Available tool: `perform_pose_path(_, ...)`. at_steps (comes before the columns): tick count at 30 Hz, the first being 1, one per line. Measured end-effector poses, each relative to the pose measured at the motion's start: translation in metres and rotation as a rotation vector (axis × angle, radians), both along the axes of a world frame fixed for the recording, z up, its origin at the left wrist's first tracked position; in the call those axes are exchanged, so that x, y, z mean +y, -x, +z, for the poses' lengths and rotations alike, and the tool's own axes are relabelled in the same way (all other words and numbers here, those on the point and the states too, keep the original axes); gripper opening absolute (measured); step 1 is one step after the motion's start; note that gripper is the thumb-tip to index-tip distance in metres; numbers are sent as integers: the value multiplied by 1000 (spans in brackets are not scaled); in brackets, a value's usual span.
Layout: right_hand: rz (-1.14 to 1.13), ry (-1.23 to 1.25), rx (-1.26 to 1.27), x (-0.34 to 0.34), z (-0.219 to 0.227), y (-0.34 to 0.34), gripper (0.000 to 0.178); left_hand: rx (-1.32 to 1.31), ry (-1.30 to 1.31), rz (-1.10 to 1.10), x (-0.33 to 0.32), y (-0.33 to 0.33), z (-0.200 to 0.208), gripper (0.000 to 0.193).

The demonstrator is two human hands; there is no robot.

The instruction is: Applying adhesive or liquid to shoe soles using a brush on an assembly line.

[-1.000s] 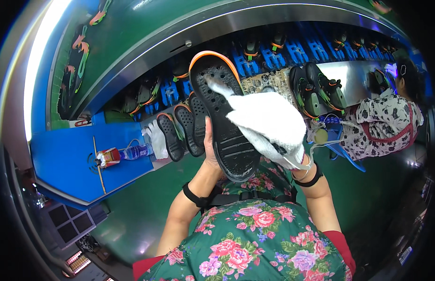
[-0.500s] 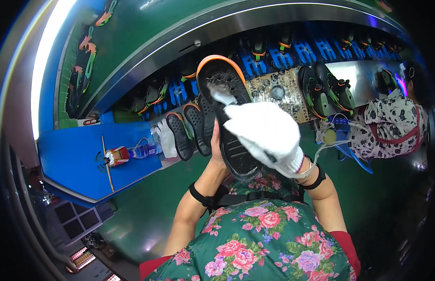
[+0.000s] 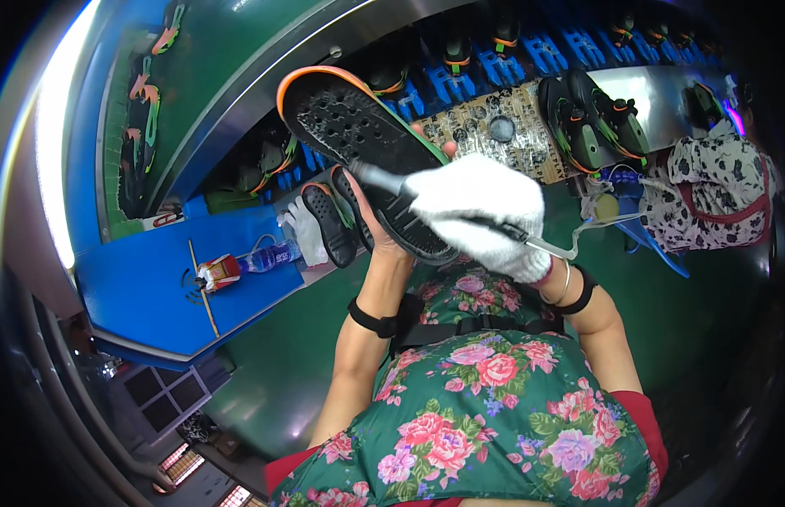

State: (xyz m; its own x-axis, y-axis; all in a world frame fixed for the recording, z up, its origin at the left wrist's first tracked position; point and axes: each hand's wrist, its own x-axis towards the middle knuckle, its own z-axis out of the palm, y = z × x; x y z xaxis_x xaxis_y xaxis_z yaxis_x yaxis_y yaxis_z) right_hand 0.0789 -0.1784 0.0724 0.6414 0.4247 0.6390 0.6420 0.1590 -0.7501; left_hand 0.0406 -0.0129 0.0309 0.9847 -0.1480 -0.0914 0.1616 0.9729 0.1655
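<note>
A black shoe sole with an orange and green rim is tilted up in front of me, its hole-dotted inner face toward me. My left hand is closed around it from below, bare fingertips showing at its far edge. In a white knit glove, my right hand grips a brush with a slim handle. The bristle end is against or just over the middle of the sole. A thin pale tube trails from the handle's rear to the right. More dark soles stand on edge beyond my left forearm.
At left, a blue table bears a stick, a red carton and a plastic bottle. Ahead lies cardboard with a round dish; black shoes stand beside it. Blue racks line the conveyor. Another person sits at right.
The sole has swung its toe end up and left, and the brush has moved from near its toe down toward its middle. My left fingertips now show past the far rim.
</note>
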Motion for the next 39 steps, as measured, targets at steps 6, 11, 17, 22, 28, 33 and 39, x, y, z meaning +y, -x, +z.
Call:
perform_pose_path(6, 75, 10, 95, 13, -10, 29, 34, -244, 160, -114, 6, -16, -17, 95)
perform_pose_path(11, -53, 69, -33, -1, -9, 13, 32, -52, 229, 93, -7, -17, 12, 93)
perform_pose_path(17, 183, -36, 22, -2, -7, 11, 32, -222, 127, -14, 15, -18, -11, 87)
perform_pose_path(22, 26, 107, -155, -5, -6, 19, 29, -154, 35, -9, 20, -18, -9, 97)
perform_pose_path(28, 129, 54, 318, -14, -14, 17, 26, -106, 203, -31, 11, -11, 8, 113)
perform_pose_path(33, 209, 70, -18, -11, -9, 27, 26, -127, 57, -211, 33, -11, -8, 119)
perform_pose_path(39, 202, 66, 85, -12, -19, 13, 23, -82, -131, -188, 38, -4, -8, 117)
